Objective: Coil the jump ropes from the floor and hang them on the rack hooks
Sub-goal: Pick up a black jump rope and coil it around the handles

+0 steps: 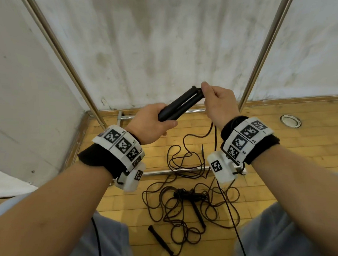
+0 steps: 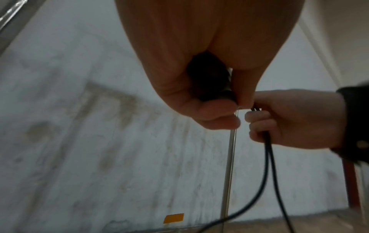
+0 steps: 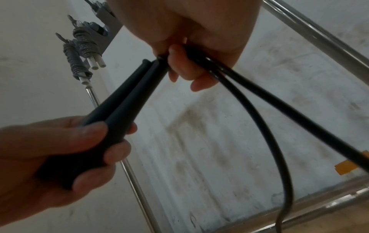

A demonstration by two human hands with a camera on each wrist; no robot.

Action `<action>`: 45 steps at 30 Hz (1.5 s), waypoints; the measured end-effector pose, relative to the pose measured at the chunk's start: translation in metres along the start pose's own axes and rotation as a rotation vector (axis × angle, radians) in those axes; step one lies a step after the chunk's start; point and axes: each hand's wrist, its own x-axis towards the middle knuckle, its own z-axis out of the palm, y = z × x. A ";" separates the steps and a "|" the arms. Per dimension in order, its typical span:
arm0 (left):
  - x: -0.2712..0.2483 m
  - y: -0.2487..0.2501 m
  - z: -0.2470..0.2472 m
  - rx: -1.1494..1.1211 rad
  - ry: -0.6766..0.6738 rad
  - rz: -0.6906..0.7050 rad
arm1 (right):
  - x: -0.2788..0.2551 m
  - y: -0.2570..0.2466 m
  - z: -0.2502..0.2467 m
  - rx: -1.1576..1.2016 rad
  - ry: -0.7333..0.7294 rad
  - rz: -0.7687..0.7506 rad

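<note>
I see my left hand (image 1: 152, 123) wrapped around two black handles (image 1: 181, 104) held side by side. My right hand (image 1: 219, 105) is at the far tips of the handles, fingers curled and pinching the two strands of black rope (image 3: 265, 110) where they come out. From there the rope hangs down from the handles to the wooden floor (image 1: 278, 147), where it lies in loose loops over the rack's bottom bar (image 1: 162, 172).

Below the handles, nearer to me, another jump rope (image 1: 188, 211) lies on the floor in a messy tangle — its two black grips lie in the heap.

The rack's two shiny poles (image 1: 262, 54) stand up on either side of the handles, in front of a stained white wall (image 1: 167, 41). Up the left pole from the handles, two coiled grey ropes (image 3: 79, 50) with white ends hang already — I see them only in the right wrist view.
</note>
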 end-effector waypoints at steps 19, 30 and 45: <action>0.008 0.030 -0.002 -0.808 0.307 -0.189 | -0.027 0.000 0.014 -0.043 -0.224 0.000; 0.010 0.036 0.000 -1.021 0.172 -0.248 | -0.043 0.005 0.035 -0.004 -0.472 0.134; 0.018 0.032 -0.012 -0.935 0.441 -0.261 | -0.050 0.019 0.034 -0.258 -0.635 0.071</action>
